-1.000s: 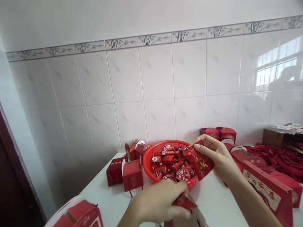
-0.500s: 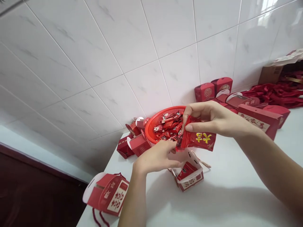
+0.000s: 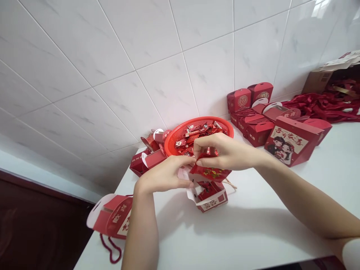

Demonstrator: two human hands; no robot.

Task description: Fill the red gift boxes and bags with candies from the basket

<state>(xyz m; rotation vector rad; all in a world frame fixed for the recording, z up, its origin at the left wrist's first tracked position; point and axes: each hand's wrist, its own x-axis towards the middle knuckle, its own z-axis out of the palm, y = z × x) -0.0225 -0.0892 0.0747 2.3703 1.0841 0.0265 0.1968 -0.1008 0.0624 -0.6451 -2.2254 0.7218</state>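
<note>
My right hand [image 3: 225, 152] is closed on the upper edge of a red candy packet [image 3: 213, 173] with gold print, pinching it between thumb and fingers. The packet hangs over a small red-and-white gift box [image 3: 213, 202], which stands open on the table with red contents inside and a twisted rope handle [image 3: 230, 183] at its right. On the box's left side, my left hand [image 3: 165, 174] has its thumb and fingers round a pale raised flap, its index fingertip touching the packet's edge. Part of the flap is hidden by the fingers.
Behind the hands, a red plastic basket [image 3: 170, 140] holds several wrapped candies. Another gift box with a dark red cord [image 3: 112, 217] sits at the table's left edge. More red boxes [image 3: 295, 140] and a heap of red ribbons [image 3: 317, 103] lie at right. A tiled wall [image 3: 160, 82] rises behind.
My right hand has brought the packet left and down over the open box. My left hand has moved left with it, and the whole view has shifted slightly.
</note>
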